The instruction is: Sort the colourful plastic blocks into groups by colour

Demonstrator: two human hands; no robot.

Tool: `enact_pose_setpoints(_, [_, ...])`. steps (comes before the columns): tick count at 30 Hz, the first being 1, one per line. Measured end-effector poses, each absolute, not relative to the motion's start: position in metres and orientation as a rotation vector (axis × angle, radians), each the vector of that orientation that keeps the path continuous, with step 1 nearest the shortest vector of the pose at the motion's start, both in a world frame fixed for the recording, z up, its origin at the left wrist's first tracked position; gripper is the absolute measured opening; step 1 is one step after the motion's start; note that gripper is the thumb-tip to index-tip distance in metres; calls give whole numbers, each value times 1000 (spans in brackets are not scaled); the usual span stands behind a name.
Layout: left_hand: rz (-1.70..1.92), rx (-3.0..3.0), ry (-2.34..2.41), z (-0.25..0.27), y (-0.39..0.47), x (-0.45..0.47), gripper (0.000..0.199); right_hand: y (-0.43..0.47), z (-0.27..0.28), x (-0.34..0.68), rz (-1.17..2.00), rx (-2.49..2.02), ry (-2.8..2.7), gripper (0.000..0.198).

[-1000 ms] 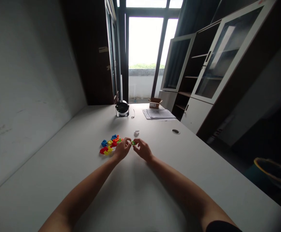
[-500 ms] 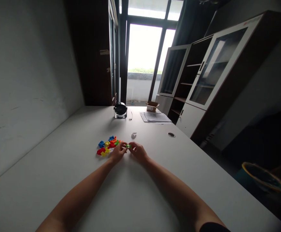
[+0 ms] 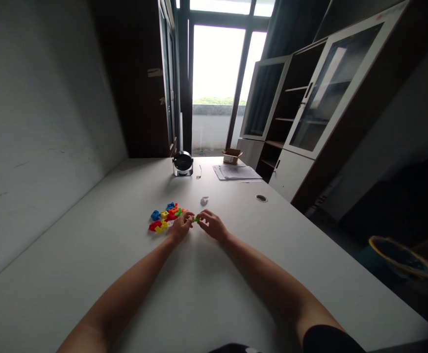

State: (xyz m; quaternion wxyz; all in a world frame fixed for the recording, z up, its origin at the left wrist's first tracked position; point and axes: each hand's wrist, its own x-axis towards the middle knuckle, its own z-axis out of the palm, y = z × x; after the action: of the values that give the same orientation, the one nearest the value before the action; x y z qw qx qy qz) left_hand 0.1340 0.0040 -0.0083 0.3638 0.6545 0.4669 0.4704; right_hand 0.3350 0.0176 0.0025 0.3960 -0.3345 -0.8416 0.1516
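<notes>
Between my two hands is a small green plastic piece, held just above or on the white table. My left hand is closed on its left side, fingers pinched. From the right, my right hand pinches the same piece with thumb and fingers. Close beside my left hand lies a loose pile of coloured plastic pieces: blue, yellow and red ones, with orange and green among them. A pale white piece lies apart, beyond my hands. The green piece's exact shape is partly hidden by fingers.
On the white table stand a round black device on a bracket and a small open cardboard box. Papers lie before the box. A cable hole is at right. A wall borders the left side.
The green piece now shows less between my fingers, and its angle looks slightly changed. My hands stay together near the pile. The whole view has tilted slightly downward.
</notes>
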Motion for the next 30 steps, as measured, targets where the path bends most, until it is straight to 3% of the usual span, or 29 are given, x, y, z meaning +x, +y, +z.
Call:
enact_pose_setpoints(7, [1185, 1620, 1081, -6, 5, 133, 30, 14, 8, 339, 201, -823, -2175, 23])
enact_pose_setpoints(22, [1273, 1647, 1177, -13, 3, 136, 32, 29, -10, 333, 793, -909, -1926, 27])
enact_pose_setpoints(30, [1220, 1635, 1112, -9, 2, 136, 31, 22, -3, 333, 608, -888, -1956, 17])
